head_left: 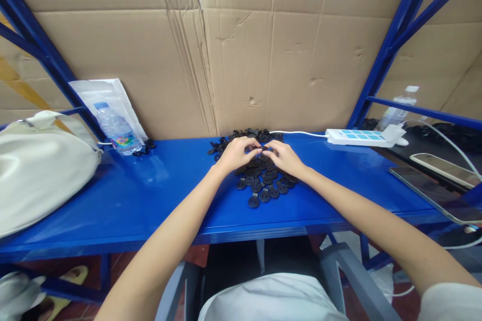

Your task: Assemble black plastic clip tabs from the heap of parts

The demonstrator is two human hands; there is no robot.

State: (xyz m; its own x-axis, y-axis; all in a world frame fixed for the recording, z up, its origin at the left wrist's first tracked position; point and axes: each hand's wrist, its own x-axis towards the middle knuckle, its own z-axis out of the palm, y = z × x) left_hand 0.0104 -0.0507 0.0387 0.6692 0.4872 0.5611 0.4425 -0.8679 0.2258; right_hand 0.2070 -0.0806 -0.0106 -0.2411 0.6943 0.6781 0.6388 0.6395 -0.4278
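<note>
A bright blue steel bench [161, 205] runs across the frame, seen from the person's own viewpoint, with both bare forearms reaching in from the bottom corners. At the center, a loose pile of black plastic discs [263, 175], each with a small tab and holes, spreads from the back edge of the bench toward the middle. The left hand [237, 154] and right hand [285, 158] rest over the upper part of the pile. Both grips are together, their fingertips meeting on a small black piece [262, 149] just above the heap.

At upper left, a clear plastic water bottle [116, 128] with a blue cap lies tilted against a translucent plastic bag [103, 98], and a few more black discs sit just beside it. A cream fabric shoulder bag [37, 170] slumps at the far left; its contents do not show. At right, a white power strip [357, 137] with blue switches lies on the bench, its white cable [293, 133] running behind the pile. A second plastic bottle [399, 110] stands behind it, beyond a blue shelf rail. Two dark-screened phones [437, 190] lie at the right edge. Flattened cardboard [301, 55] lines the wall behind.
</note>
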